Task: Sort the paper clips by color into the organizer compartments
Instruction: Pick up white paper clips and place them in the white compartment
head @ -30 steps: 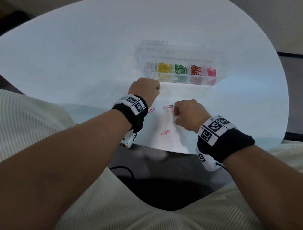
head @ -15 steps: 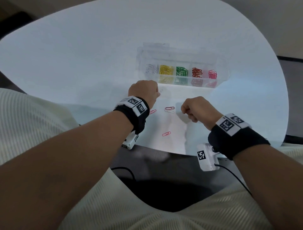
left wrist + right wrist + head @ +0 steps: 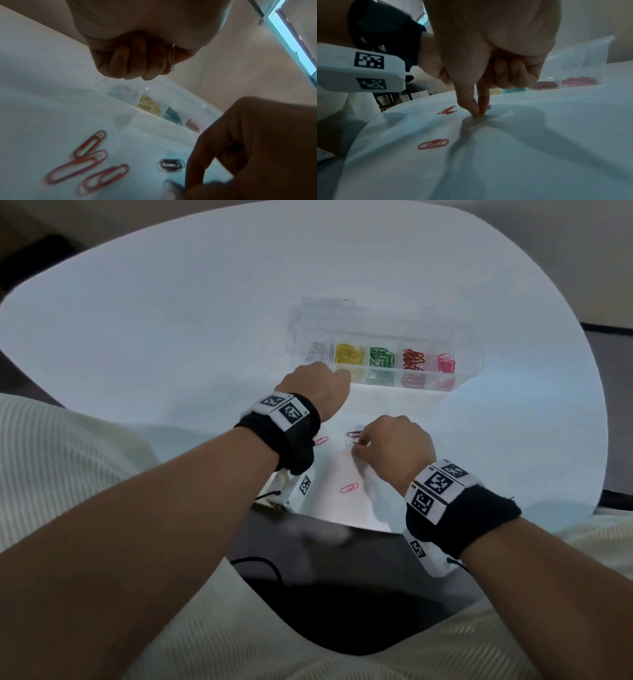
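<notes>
The clear organizer (image 3: 469, 371) holds white, yellow, green, red and pink clips in separate compartments. My left hand (image 3: 337, 378) hovers as a fist just before its left end, near the white compartment; in the left wrist view its curled fingers (image 3: 137, 65) hold a silver-white paper clip (image 3: 173, 58). My right hand (image 3: 359, 445) is down on the table, thumb and forefinger (image 3: 478, 114) pinched together on a white paper clip (image 3: 350, 442). A pink clip (image 3: 354, 434) lies right beside it. More pink clips (image 3: 321, 441) lie by my left wrist, and one (image 3: 349, 488) nearer me.
The white round table (image 3: 171, 337) ends close to my body, its near edge (image 3: 342, 525) just behind the loose clips. Sheets of white paper (image 3: 394, 402) lie under the clips. A dark floor and a cable (image 3: 260, 563) show below the edge.
My right hand lifted off to the right, then came back down onto the white clip beside the pink one. My left hand edged forward towards the organizer's left end.
</notes>
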